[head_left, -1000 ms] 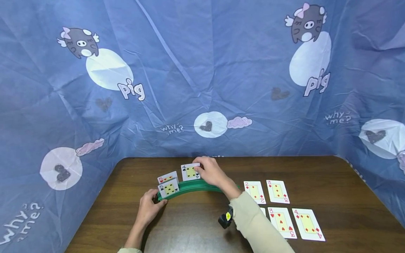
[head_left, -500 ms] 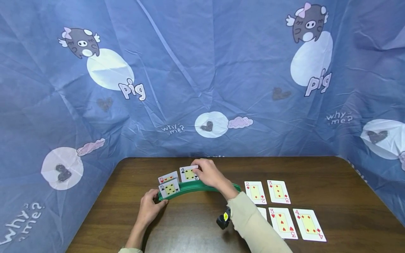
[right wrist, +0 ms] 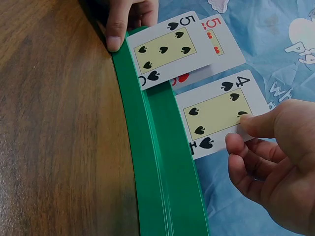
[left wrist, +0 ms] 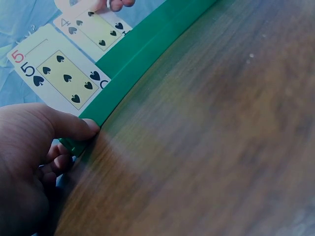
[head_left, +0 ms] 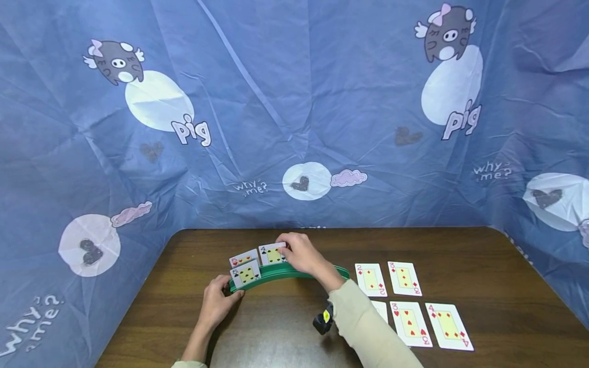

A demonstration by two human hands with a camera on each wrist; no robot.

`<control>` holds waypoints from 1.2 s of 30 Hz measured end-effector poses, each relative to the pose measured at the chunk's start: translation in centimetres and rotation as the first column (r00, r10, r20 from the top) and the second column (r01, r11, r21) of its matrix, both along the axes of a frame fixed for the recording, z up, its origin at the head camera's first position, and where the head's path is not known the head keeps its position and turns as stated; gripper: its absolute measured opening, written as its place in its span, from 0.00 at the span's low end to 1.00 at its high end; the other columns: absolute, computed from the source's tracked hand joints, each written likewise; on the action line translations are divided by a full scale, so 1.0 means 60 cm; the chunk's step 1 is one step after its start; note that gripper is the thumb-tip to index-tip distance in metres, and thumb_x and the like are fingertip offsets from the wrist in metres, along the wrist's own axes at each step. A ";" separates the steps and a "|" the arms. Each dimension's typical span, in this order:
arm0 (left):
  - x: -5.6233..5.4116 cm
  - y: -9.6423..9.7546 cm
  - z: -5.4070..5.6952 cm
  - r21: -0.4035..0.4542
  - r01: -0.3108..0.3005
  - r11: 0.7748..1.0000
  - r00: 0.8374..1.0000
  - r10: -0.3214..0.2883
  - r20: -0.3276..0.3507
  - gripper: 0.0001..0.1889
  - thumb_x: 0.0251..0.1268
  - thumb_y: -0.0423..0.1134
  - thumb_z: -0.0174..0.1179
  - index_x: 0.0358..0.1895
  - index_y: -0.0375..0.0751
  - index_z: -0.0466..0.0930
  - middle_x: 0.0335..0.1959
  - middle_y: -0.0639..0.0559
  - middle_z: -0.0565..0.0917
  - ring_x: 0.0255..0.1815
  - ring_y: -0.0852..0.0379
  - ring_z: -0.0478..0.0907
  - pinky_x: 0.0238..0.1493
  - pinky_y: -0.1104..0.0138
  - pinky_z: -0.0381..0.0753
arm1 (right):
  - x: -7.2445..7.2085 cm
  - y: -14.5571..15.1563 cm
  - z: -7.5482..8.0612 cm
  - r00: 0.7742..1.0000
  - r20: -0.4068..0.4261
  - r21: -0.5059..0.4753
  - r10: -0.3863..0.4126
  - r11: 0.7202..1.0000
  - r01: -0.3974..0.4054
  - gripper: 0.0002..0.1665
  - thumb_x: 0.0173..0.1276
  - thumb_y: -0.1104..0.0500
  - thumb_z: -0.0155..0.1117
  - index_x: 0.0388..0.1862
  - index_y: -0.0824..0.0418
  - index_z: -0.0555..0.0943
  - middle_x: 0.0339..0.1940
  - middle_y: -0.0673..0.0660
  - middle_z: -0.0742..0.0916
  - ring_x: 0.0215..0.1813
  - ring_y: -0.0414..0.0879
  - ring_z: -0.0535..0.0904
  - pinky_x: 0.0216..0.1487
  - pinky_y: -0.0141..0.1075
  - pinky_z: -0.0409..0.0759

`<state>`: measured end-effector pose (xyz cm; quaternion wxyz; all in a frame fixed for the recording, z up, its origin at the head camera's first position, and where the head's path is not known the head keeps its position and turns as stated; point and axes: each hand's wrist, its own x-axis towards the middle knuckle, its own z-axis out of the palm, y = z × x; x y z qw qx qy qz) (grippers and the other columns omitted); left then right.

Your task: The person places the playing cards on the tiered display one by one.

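Note:
A curved green card holder (head_left: 290, 272) lies across the table. My left hand (head_left: 218, 300) grips its left end, thumb on the near side in the left wrist view. Upright in the front slot near that hand is the five of spades (right wrist: 165, 50); behind it the five of hearts (right wrist: 231, 49) is partly covered. My right hand (head_left: 301, 254) pinches the four of spades (right wrist: 216, 110) by its right side, thumb on the face. That card stands at the rear slot, just right of the five of hearts. Its lower edge meets the holder.
Face up on the right of the table lie the two of diamonds (head_left: 370, 279), the three of diamonds (head_left: 405, 278), the three of hearts (head_left: 411, 324) and the four of diamonds (head_left: 449, 327). Another card (head_left: 381, 309) is mostly hidden by the right sleeve. A blue printed cloth (head_left: 257, 128) hangs behind.
My right hand has moved slightly left and down with the four of spades, bringing it closer to the five of hearts. The left hand has stayed on the holder's end.

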<state>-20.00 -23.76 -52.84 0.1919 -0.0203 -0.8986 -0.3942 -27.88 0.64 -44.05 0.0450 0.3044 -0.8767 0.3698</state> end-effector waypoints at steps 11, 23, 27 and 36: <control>-0.001 0.001 0.007 -0.011 -0.012 1.000 0.992 0.013 0.122 0.12 0.47 0.30 0.73 0.38 0.34 0.85 0.33 0.46 0.81 0.37 0.55 0.70 0.40 0.66 0.66 | 0.011 0.034 0.015 1.000 -0.009 -0.030 -0.014 0.999 0.014 0.09 0.66 0.62 0.67 0.44 0.62 0.83 0.37 0.56 0.87 0.38 0.43 0.81 0.43 0.30 0.77; -0.002 0.000 0.009 -0.011 -0.011 1.000 0.989 0.012 0.147 0.12 0.48 0.31 0.73 0.38 0.33 0.84 0.34 0.46 0.80 0.38 0.53 0.70 0.41 0.64 0.66 | 0.035 0.099 0.041 0.993 -0.078 -0.077 -0.085 0.994 0.079 0.11 0.64 0.62 0.70 0.46 0.61 0.83 0.38 0.57 0.86 0.34 0.40 0.77 0.39 0.31 0.76; -0.002 0.001 0.008 -0.008 -0.009 1.000 0.989 0.010 0.145 0.12 0.48 0.31 0.73 0.37 0.33 0.84 0.33 0.46 0.79 0.38 0.53 0.70 0.41 0.65 0.65 | 0.049 0.126 0.036 0.992 -0.073 -0.090 -0.104 0.991 0.097 0.11 0.64 0.63 0.70 0.45 0.61 0.83 0.38 0.58 0.86 0.34 0.40 0.77 0.38 0.32 0.77; -0.002 -0.001 0.006 -0.024 -0.009 1.000 0.991 0.013 0.135 0.11 0.48 0.30 0.72 0.36 0.33 0.84 0.32 0.47 0.79 0.37 0.54 0.69 0.40 0.66 0.65 | 0.084 0.191 0.021 0.984 -0.044 -0.075 -0.174 0.983 0.170 0.13 0.64 0.62 0.70 0.48 0.59 0.82 0.39 0.57 0.86 0.33 0.37 0.74 0.36 0.28 0.76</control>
